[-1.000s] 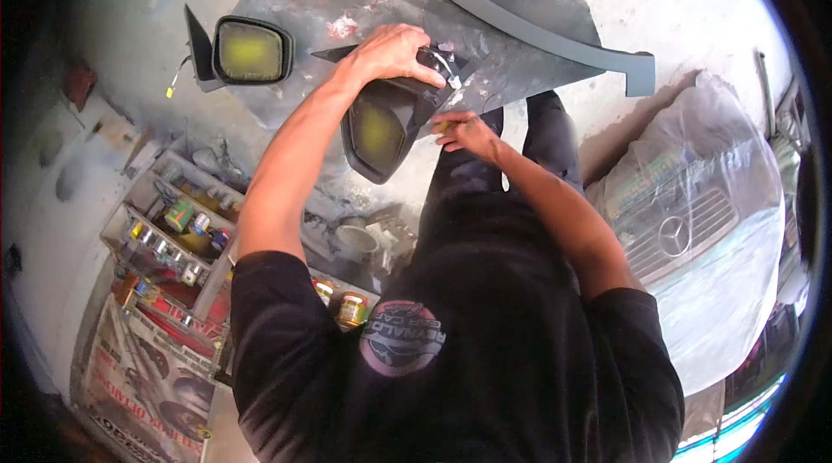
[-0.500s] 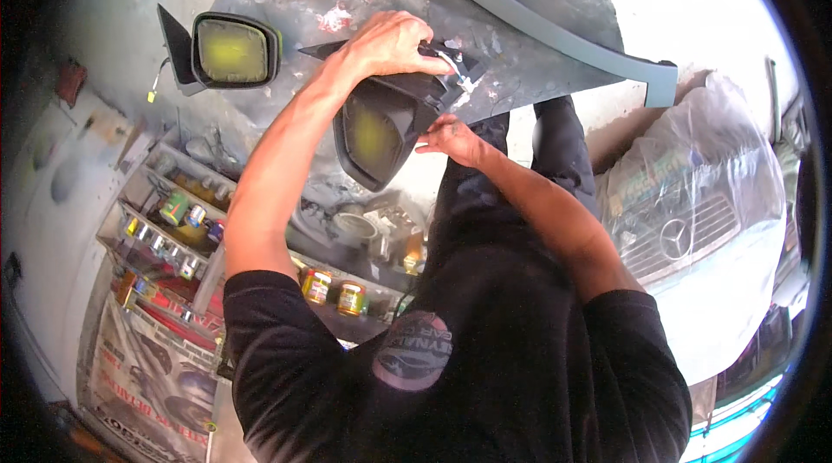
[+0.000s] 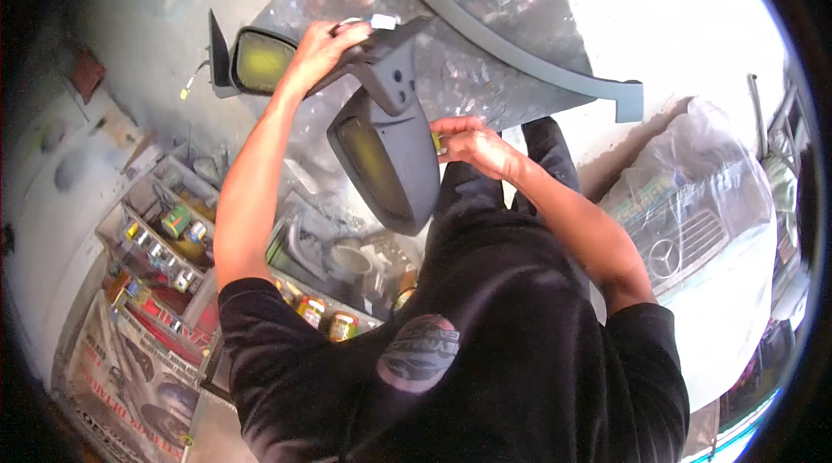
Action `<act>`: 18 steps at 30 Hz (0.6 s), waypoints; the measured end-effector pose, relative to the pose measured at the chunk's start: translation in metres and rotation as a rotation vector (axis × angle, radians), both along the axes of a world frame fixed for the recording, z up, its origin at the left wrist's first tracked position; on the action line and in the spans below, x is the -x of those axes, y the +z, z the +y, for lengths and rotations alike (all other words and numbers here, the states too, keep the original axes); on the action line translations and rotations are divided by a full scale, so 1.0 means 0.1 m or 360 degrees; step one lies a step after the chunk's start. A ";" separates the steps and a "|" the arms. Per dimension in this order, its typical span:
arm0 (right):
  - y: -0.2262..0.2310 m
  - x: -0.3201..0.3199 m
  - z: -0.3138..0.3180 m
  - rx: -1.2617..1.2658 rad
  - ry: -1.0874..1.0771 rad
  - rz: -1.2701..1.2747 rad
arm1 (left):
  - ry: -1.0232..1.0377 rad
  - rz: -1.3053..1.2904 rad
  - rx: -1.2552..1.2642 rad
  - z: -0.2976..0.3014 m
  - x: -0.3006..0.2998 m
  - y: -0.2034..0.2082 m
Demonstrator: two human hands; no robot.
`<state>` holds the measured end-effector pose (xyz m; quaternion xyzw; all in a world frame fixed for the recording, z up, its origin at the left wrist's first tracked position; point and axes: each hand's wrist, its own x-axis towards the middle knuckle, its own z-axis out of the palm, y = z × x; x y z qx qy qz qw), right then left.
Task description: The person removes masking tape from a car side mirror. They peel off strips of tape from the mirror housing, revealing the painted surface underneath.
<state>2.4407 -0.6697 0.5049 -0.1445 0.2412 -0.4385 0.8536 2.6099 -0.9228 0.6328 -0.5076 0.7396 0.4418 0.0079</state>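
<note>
The grey plastic car side mirror with yellowish glass (image 3: pixel 386 155) has been lifted higher and is now clamped at its mounting arm by the left hand (image 3: pixel 316 51), while the right hand (image 3: pixel 468 141) is closed on its rim. Its long axis is stood near upright, glass turned leftward, above the floor. Small paint jars (image 3: pixel 325 320) are seen in the open shelf box (image 3: pixel 147 229) below.

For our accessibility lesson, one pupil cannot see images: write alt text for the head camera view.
Seen from above, a person in a black T-shirt holds up a grey car side mirror with masked yellowish glass, the left hand gripping its mounting arm and the right hand at its edge. A second grey side mirror and a long curved grey trim strip lie on the paint-stained floor.
</note>
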 end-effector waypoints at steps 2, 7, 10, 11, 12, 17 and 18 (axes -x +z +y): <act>0.32 0.29 0.00 0.0084 -0.0005 0.0026 | 0.0258 0.0040 0.0032 -0.03 -0.18 0.08; 1.03 0.77 0.07 0.0422 -0.0358 0.0391 | 0.0995 0.1006 -0.0644 0.36 -0.06 0.05; 1.46 1.02 0.17 0.0780 -0.0429 0.1040 | 0.0875 0.1512 -0.0631 0.85 0.19 -0.07; 1.57 1.08 0.24 0.0795 -0.0459 0.1070 | 0.0807 0.1582 -0.0671 1.03 0.27 -0.09; 1.69 1.13 0.30 0.0811 -0.0483 0.1096 | 0.0753 0.1599 -0.0721 1.22 0.33 -0.08; 2.05 1.33 0.66 0.0905 -0.0584 0.1279 | 0.0581 0.1637 -0.0865 1.99 0.59 -0.01; 2.07 1.38 0.73 0.0936 -0.0593 0.1304 | 0.0559 0.1664 -0.0862 2.10 0.65 0.02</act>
